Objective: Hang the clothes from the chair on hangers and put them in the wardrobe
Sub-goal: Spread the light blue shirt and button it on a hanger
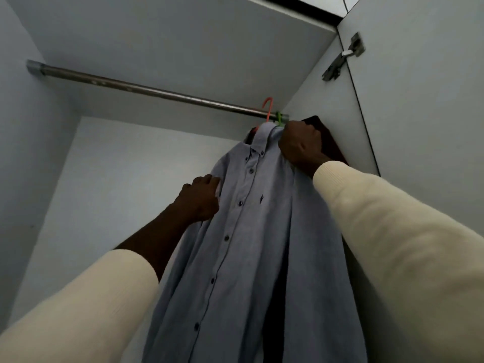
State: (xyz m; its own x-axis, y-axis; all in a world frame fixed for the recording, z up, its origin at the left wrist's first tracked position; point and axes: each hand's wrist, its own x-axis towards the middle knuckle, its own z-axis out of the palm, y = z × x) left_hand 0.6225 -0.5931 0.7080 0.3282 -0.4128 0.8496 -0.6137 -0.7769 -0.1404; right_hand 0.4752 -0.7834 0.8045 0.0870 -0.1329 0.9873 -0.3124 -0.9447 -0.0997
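Inside, the pale grey wardrobe (pixel 157 43) showed a long round metal rail (pixel 146 89) running across its upper part. A light blue button-down cotton shirt (pixel 251 231) with small dark buttons hung below this rail, at its right end. Its collar sat just under an orange plastic hanger hook (pixel 269 107), which was over the rail. A green plastic hanger hook (pixel 279 118) was just beside the orange one, right above the fingers of the right hand (pixel 300 146).

The right hand was curled closed on the right shoulder of the shirt, next to the collar, and it gripped the cloth there. Behind its knuckles a dark red garment (pixel 331 145) lay against the side wall of the wardrobe.

The left hand (pixel 200 199) was lower, at the left edge of the shirt. Its fingers were bent around this edge and pinched the cloth, with the fingertips hidden behind the fabric. Both arms wore cream knitted sleeves (pixel 387 231). A metal door hinge (pixel 343 57) was fixed well above the right hand, on the open door.
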